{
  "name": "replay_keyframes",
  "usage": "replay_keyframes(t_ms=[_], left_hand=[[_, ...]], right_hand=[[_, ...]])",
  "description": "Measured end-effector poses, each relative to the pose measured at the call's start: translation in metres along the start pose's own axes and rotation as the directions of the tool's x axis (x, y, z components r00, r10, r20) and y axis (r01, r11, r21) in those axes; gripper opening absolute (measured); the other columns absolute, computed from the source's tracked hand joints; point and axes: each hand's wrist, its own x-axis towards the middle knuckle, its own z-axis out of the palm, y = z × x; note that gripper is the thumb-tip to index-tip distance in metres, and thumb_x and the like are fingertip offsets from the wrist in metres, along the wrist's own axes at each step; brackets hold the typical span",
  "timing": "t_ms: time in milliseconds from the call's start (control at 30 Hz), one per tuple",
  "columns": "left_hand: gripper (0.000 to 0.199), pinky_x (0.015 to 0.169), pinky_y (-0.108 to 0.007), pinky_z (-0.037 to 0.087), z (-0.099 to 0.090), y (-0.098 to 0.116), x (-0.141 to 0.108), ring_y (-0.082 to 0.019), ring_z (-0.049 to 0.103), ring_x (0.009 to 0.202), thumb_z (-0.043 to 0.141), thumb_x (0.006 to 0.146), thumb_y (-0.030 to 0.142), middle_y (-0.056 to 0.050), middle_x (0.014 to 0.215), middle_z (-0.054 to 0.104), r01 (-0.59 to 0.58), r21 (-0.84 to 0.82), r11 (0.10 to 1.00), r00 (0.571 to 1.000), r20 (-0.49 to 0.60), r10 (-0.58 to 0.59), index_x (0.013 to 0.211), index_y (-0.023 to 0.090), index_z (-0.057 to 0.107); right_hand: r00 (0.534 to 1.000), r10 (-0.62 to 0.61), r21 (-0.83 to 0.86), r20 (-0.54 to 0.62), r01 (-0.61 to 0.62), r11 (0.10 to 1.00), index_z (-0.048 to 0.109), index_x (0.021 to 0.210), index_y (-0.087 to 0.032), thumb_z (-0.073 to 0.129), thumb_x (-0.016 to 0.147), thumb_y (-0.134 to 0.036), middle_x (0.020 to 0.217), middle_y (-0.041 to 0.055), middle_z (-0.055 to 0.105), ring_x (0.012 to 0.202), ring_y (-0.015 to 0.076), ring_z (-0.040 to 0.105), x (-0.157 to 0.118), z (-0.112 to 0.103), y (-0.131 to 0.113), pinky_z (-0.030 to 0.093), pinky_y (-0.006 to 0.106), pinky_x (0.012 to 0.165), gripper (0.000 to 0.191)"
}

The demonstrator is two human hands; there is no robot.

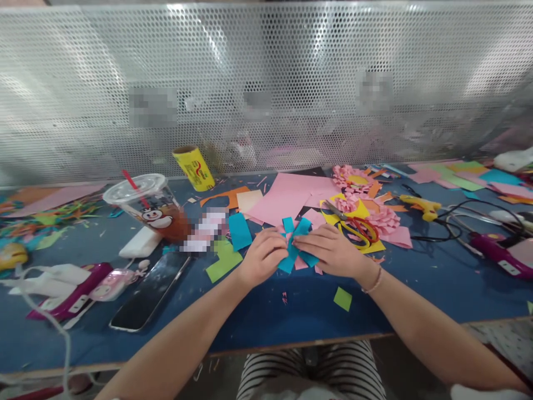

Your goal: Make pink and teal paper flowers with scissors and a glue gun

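Observation:
Between my two hands, above the blue table point(258, 311), is a piece made of crossed blue paper strips point(293, 244). My left hand point(266, 255) pinches its left side, fingers closed. My right hand point(327, 247) has its fingers pressed together on the right side of the strips. Pink paper scraps point(300, 263) show just beneath. A loose blue paper rectangle point(240, 231) lies left of my left hand. Scissors with red and yellow handles point(358, 228) rest on yellow paper beyond my right hand.
Pink paper sheets point(287, 194) and pink paper flowers point(353, 180) lie farther back. A yellow glue gun point(420, 206) with its cable is on the right. At left stand a drink cup point(152, 208) and a phone point(150, 291). A perforated metal screen point(266, 66) closes the back.

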Motion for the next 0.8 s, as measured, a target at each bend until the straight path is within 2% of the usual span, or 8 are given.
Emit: replay_keyframes(t_ms=[267,367,433,500,567,633,700,800], left_hand=[[0.008,0.087,-0.039,0.051,-0.002,-0.004,-0.003,-0.015,0.061,0.084,0.054,0.083,0.016,-0.001,0.082,0.063,0.048,0.005,0.999,0.997,0.060,-0.048,0.081,0.024,0.056],[0.010,0.092,-0.042,0.047,0.000,-0.005,-0.004,-0.015,0.060,0.082,0.056,0.080,0.015,-0.001,0.081,0.063,0.165,-0.071,0.984,0.986,0.037,-0.162,0.081,0.024,0.057],[0.012,0.095,-0.042,0.044,0.002,-0.003,-0.002,-0.015,0.060,0.083,0.057,0.078,0.012,-0.001,0.081,0.062,0.306,-0.129,0.943,0.952,0.034,-0.304,0.080,0.024,0.057],[0.010,0.086,-0.037,0.047,0.004,0.000,0.002,-0.015,0.059,0.082,0.060,0.075,0.014,-0.002,0.081,0.061,0.490,-0.200,0.848,0.868,0.027,-0.495,0.079,0.022,0.057],[0.011,0.075,-0.030,0.048,0.007,0.002,0.006,-0.014,0.057,0.078,0.064,0.073,0.020,-0.001,0.080,0.060,0.683,-0.307,0.662,0.707,0.049,-0.706,0.080,0.020,0.055],[0.019,0.068,-0.025,0.047,0.010,0.004,0.008,-0.012,0.056,0.072,0.067,0.071,0.026,0.000,0.079,0.058,0.791,-0.435,0.430,0.518,0.104,-0.849,0.082,0.018,0.053],[0.027,0.063,-0.023,0.047,0.013,0.004,0.011,-0.010,0.056,0.069,0.071,0.068,0.029,0.002,0.077,0.057,0.801,-0.559,0.214,0.371,0.183,-0.910,0.083,0.018,0.052],[0.037,0.055,-0.021,0.046,0.015,0.005,0.015,-0.010,0.056,0.064,0.076,0.061,0.030,0.003,0.075,0.057,0.723,-0.689,-0.050,0.230,0.309,-0.923,0.084,0.018,0.049]], right_hand=[[0.997,0.071,0.109,0.030,-0.074,0.991,0.047,0.133,-0.025,0.050,0.085,-0.018,0.119,0.0082,0.062,0.106,0.0224,0.056,0.003,0.002,-0.001,0.043,0.044,0.094,0.049],[0.992,0.125,0.219,0.015,-0.125,0.968,0.051,0.129,-0.024,0.053,0.084,-0.018,0.115,0.0090,0.063,0.107,0.0226,0.055,0.008,0.004,-0.004,0.043,0.045,0.095,0.045],[0.976,0.214,0.337,0.025,-0.210,0.918,0.052,0.126,-0.025,0.055,0.083,-0.019,0.112,0.0084,0.063,0.108,0.0230,0.055,0.012,0.006,-0.004,0.041,0.046,0.097,0.043],[0.924,0.381,0.503,0.026,-0.341,0.794,0.048,0.129,-0.026,0.060,0.081,-0.022,0.108,0.0077,0.064,0.104,0.0224,0.057,0.015,0.010,-0.001,0.043,0.046,0.095,0.050],[0.824,0.565,0.699,0.039,-0.426,0.574,0.042,0.134,-0.027,0.063,0.079,-0.027,0.105,0.0071,0.063,0.097,0.0204,0.059,0.015,0.014,0.006,0.047,0.042,0.088,0.060],[0.736,0.671,0.845,0.087,-0.411,0.341,0.043,0.132,-0.027,0.066,0.076,-0.030,0.102,0.0057,0.063,0.091,0.0179,0.060,0.013,0.020,0.014,0.050,0.036,0.081,0.061],[0.689,0.711,0.911,0.141,-0.371,0.178,0.051,0.123,-0.025,0.071,0.071,-0.030,0.101,0.0046,0.063,0.091,0.0166,0.060,0.010,0.024,0.020,0.050,0.032,0.079,0.056],[0.639,0.732,0.941,0.236,-0.339,-0.007,0.060,0.108,-0.023,0.073,0.064,-0.027,0.105,0.0047,0.063,0.095,0.0164,0.058,0.008,0.027,0.022,0.049,0.031,0.079,0.046]])
